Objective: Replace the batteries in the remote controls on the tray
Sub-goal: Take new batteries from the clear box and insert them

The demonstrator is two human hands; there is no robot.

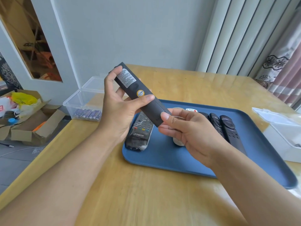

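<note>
Remote controls lie on a blue tray at the centre right of the frame, on a wooden table, while one black remote is held up in the air above the tray's left end, back side toward the camera, tilted from upper left to lower right. A white printed label and a round yellow sticker show on its back. The left hand grips its upper half, thumb across the back near the sticker and fingers curled round the far side. The right hand pinches the remote's lower end, thumb on the back where the battery cover seems to sit, though the cover's seam is hard to make out. On the tray below lie a plastic-wrapped black remote, a white remote mostly hidden behind the right hand, and three slim black remotes side by side toward the right. A clear plastic box holding a row of batteries stands at the table's left edge. A white box sits at the right edge of the frame, and a cardboard box rests on the floor at the left.
</note>
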